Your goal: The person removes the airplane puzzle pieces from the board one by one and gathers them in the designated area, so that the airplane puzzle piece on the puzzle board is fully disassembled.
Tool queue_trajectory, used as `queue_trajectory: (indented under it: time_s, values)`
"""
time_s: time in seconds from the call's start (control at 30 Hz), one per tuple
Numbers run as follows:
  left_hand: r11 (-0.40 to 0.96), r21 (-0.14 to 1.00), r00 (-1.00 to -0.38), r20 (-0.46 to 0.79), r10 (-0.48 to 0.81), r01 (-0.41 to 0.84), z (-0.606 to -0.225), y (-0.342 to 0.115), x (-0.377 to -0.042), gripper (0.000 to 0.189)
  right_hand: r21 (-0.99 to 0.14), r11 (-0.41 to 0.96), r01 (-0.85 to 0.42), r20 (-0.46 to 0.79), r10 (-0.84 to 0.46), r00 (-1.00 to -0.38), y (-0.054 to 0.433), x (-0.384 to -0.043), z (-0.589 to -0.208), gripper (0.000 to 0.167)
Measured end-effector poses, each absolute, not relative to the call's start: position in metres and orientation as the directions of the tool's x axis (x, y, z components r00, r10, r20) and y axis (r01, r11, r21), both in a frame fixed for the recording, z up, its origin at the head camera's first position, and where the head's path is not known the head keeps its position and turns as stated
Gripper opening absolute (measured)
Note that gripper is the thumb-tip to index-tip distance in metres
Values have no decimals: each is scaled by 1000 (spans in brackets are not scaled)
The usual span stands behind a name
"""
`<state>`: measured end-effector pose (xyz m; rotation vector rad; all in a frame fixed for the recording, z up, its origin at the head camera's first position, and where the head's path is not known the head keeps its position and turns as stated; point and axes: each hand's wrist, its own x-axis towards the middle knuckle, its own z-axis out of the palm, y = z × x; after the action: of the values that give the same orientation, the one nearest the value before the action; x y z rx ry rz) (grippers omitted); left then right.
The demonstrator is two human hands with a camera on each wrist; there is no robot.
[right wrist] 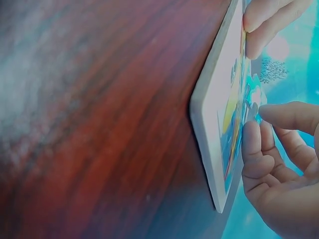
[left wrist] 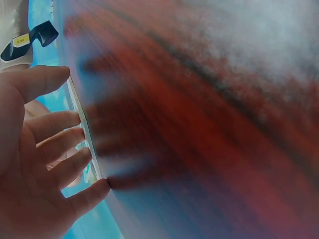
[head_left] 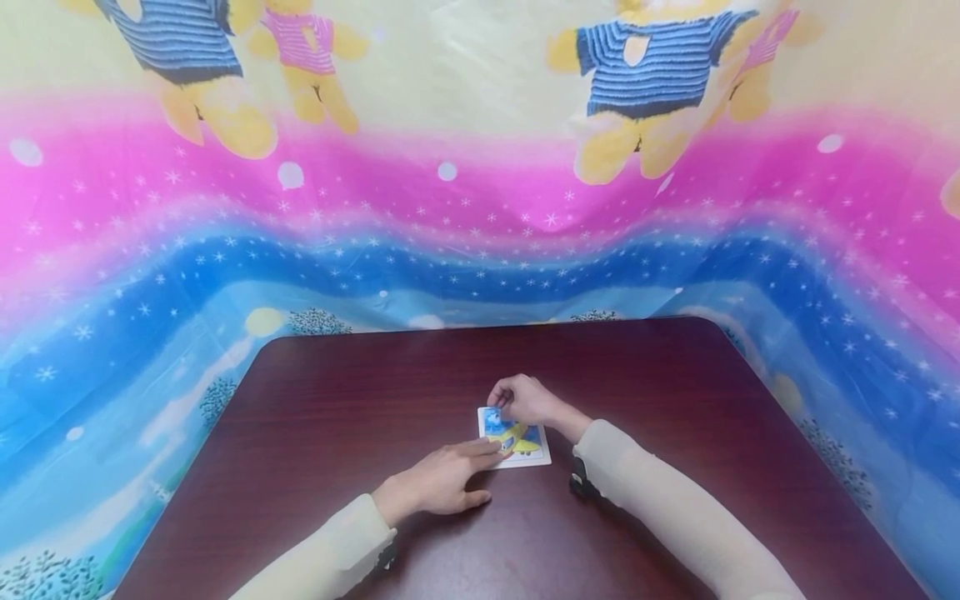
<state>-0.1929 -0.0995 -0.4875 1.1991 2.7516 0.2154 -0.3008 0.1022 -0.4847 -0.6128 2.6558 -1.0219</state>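
A small puzzle board (head_left: 536, 459) with a white border and a yellow plane on blue lies flat on the dark table. My left hand (head_left: 448, 477) rests at its left side, fingers stretched and fingertips over the picture; the thumb is spread toward me. At the board's far edge is my right hand (head_left: 527, 402). In the right wrist view its thumb and forefinger pinch a small blue and white puzzle piece (right wrist: 254, 93), which is raised over the picture side of the board. The left wrist view shows the left fingers extended at table level.
The brown wood-grain table (head_left: 360, 392) has rounded far corners. Behind it and at both sides hangs a patterned cloth (head_left: 450, 208) with bears and snowflakes. A dark strap device (head_left: 579, 479) sits under the right cuff.
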Motion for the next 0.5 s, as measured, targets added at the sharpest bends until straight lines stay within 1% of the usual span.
queue_trajectory:
  time_s: [0.37, 0.5]
  values:
    - [677, 192, -678, -70, 732, 710, -490, -100, -194, 60, -684, 678, -271, -84, -442, -893, 102, -302, -485, 25]
    - [672, 187, -674, -61, 736, 716, -490, -100, -194, 60, -681, 679, -273, -89, -447, -890, 102, -302, -486, 23]
